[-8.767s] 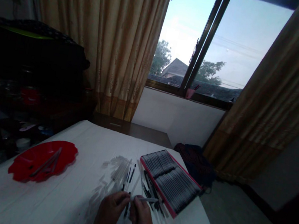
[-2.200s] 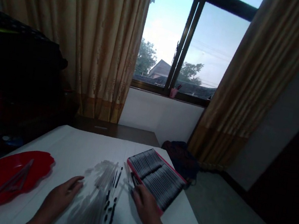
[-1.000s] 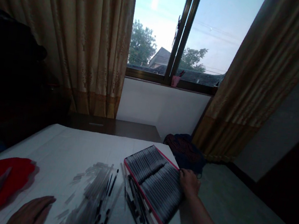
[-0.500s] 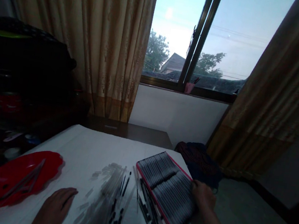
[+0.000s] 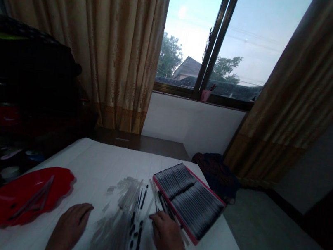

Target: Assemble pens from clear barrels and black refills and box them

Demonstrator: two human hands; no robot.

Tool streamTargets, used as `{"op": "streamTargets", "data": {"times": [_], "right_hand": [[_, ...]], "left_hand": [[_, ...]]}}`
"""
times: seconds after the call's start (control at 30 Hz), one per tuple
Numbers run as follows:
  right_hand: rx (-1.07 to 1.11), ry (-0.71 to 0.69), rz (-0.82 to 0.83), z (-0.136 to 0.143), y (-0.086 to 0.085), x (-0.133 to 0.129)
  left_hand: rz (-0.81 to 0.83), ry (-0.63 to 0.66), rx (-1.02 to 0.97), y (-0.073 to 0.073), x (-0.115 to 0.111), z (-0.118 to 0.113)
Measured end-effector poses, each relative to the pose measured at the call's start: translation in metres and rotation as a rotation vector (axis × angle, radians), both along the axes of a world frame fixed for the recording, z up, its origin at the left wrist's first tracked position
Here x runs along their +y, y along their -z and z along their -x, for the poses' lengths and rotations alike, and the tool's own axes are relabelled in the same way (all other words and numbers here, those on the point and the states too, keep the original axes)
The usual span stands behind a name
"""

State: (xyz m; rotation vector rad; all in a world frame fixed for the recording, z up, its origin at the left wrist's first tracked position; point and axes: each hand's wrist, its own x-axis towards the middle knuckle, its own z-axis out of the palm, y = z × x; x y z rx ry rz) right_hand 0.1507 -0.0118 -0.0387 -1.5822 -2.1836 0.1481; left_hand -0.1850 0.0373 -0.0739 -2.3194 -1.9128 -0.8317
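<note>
My left hand rests on the white table between the red plate and a spread of clear strips, its fingers closed; something small and dark may be at the fingertips. Over black pen parts and dark pens, my right hand has its fingers bent downward; what they hold, if anything, is too small to tell. Beyond it lies a red-edged tray filled with two rows of dark pens, touched by neither hand. The scalloped red plate holds clear triangular pieces.
A white cloth covers the table. Dark clutter and a black bag stand at the left. Behind are curtains, a window and a pink cup on the sill. Dark fabric lies past the right corner.
My right hand has left the tray's right edge and moved left to the loose pens and pen parts. My left hand has barely moved. The view has shifted slightly.
</note>
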Motion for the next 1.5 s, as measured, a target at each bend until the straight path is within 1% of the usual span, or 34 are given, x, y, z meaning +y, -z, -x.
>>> {"op": "streamTargets", "data": {"times": [0.1, 0.2, 0.3, 0.4, 0.53, 0.6, 0.63, 0.7, 0.73, 0.8, 0.87, 0.9, 0.97, 1.03, 1.07, 1.13, 1.17, 1.2, 1.27, 1.33, 1.4, 1.5], "right_hand": [[-0.165, 0.011, 0.075, 0.016, -0.004, 0.005], [-0.294, -0.015, 0.094, 0.021, -0.01, 0.015], [-0.34, -0.072, 0.079, 0.02, -0.016, 0.024], [-0.37, -0.155, 0.05, 0.015, -0.022, 0.027], [-0.369, -0.192, -0.005, 0.007, -0.028, 0.014], [-0.317, -0.168, -0.051, 0.005, -0.022, 0.002], [-0.261, -0.136, -0.084, 0.005, -0.016, -0.005], [0.023, -0.036, -0.208, 0.005, 0.001, -0.016], [0.156, 0.037, -0.257, 0.006, 0.011, -0.02], [0.346, 0.187, -0.308, 0.005, 0.029, -0.025], [0.473, 0.306, -0.287, 0.004, 0.041, -0.026], [0.52, 0.342, -0.264, 0.003, 0.045, -0.025], [0.585, 0.359, -0.21, 0.001, 0.051, -0.023], [0.621, 0.341, -0.166, 0.0, 0.055, -0.02], [0.634, 0.339, -0.154, 0.0, 0.058, -0.018], [0.663, 0.343, -0.151, 0.0, 0.064, -0.016], [0.677, 0.346, -0.157, 0.0, 0.067, -0.015], [0.687, 0.343, -0.16, 0.001, 0.069, -0.014], [0.689, 0.316, -0.159, 0.0, 0.071, -0.013], [0.672, 0.3, -0.163, -0.001, 0.071, -0.013], [0.642, 0.286, -0.164, -0.003, 0.072, -0.013], [0.584, 0.258, -0.161, -0.006, 0.075, -0.012]], "left_hand": [[0.003, 0.005, 0.002, 0.0, 0.0, 0.0], [0.0, 0.009, -0.009, -0.002, -0.002, -0.002], [0.011, 0.005, -0.013, -0.005, -0.005, -0.003], [0.024, -0.004, -0.011, -0.009, -0.008, -0.005], [0.035, -0.015, -0.016, -0.01, -0.008, -0.006], [0.031, -0.018, -0.021, -0.008, -0.008, -0.006], [0.029, -0.017, -0.022, -0.007, -0.007, -0.006], [0.03, -0.015, -0.02, -0.005, -0.007, -0.006], [0.035, -0.015, -0.02, -0.005, -0.007, -0.006], [0.06, -0.026, -0.018, -0.007, -0.006, -0.005], [0.129, -0.055, -0.002, -0.014, -0.005, -0.005], [0.17, -0.069, 0.009, -0.02, -0.004, -0.006], [0.235, -0.092, 0.033, -0.035, -0.001, -0.012], [0.244, -0.087, 0.051, -0.051, 0.004, -0.026], [0.234, -0.072, 0.06, -0.059, 0.006, -0.038], [0.222, -0.008, 0.082, -0.069, 0.011, -0.069], [0.225, 0.031, 0.094, -0.072, 0.014, -0.087], [0.231, 0.072, 0.106, -0.073, 0.016, -0.106], [0.256, 0.117, 0.136, -0.07, 0.02, -0.142], [0.285, 0.111, 0.166, -0.063, 0.023, -0.168], [0.305, 0.082, 0.19, -0.057, 0.026, -0.184], [0.33, 0.049, 0.205, -0.052, 0.029, -0.194]]}}
